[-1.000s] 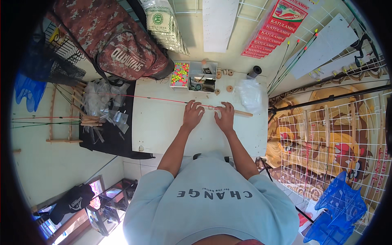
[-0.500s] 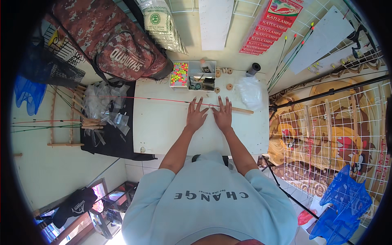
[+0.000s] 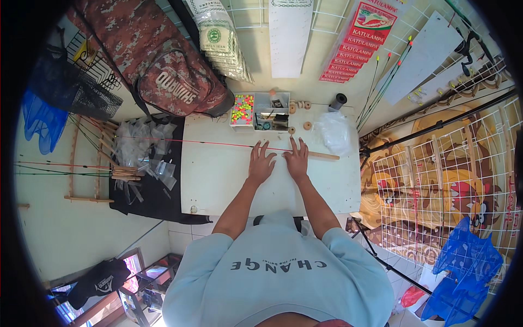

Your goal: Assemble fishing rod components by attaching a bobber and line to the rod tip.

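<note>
A thin red rod [image 3: 218, 144] lies across the far half of the white table [image 3: 218, 180], ending at the right in a pale wooden handle [image 3: 322, 156]. My left hand [image 3: 261, 165] rests flat on the table with fingers spread, its fingertips at the rod. My right hand [image 3: 297, 159] lies next to it, also flat and spread, fingertips touching the rod just left of the wooden handle. Neither hand closes around anything.
At the table's far edge stand a box of coloured beads [image 3: 242, 109], a grey parts tray [image 3: 271, 113], wooden spools [image 3: 308, 125], a black spool [image 3: 339, 101] and a clear plastic bag [image 3: 333, 135]. A camouflage bag [image 3: 163, 65] and a black cloth with packets [image 3: 143, 169] lie left; a wire grid [image 3: 436, 180] stands right.
A second ago both hands were curled over the rod. They have since opened and now lie flat with fingers spread along it.
</note>
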### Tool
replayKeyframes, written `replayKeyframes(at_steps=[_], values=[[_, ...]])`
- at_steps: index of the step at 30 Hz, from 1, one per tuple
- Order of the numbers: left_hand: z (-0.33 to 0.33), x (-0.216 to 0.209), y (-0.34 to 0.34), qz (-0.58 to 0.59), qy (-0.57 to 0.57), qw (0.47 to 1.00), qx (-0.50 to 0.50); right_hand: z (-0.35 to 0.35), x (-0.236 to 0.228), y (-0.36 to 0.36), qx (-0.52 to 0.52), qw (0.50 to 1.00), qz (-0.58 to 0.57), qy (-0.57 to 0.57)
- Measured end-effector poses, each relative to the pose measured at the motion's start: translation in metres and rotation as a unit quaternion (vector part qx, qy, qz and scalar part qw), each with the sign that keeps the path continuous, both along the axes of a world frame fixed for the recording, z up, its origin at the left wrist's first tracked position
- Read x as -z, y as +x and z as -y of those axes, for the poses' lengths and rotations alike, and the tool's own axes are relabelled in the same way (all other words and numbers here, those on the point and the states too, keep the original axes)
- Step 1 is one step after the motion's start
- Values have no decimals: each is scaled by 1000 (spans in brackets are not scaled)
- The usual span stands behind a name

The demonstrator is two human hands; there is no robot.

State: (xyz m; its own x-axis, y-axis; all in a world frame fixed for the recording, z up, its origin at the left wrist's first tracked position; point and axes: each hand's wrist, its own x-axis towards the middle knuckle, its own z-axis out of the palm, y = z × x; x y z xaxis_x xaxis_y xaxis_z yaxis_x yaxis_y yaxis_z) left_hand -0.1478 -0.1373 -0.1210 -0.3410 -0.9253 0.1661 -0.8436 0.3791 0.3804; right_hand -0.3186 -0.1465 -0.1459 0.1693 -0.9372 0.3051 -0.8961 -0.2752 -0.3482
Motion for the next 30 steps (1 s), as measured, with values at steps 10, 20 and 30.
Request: replayKeyframes(at_steps=[10, 20, 30], values=[[0, -3, 4, -13, 1, 1000, 16, -13, -2, 4, -19, 1000, -7, 12], [-8, -14, -23, -91, -8, 996, 2, -36, -34, -15, -16, 994, 106, 35], [-8, -23, -47, -185, 21, 981, -52, -44, -51, -36, 38, 986, 161, 19]])
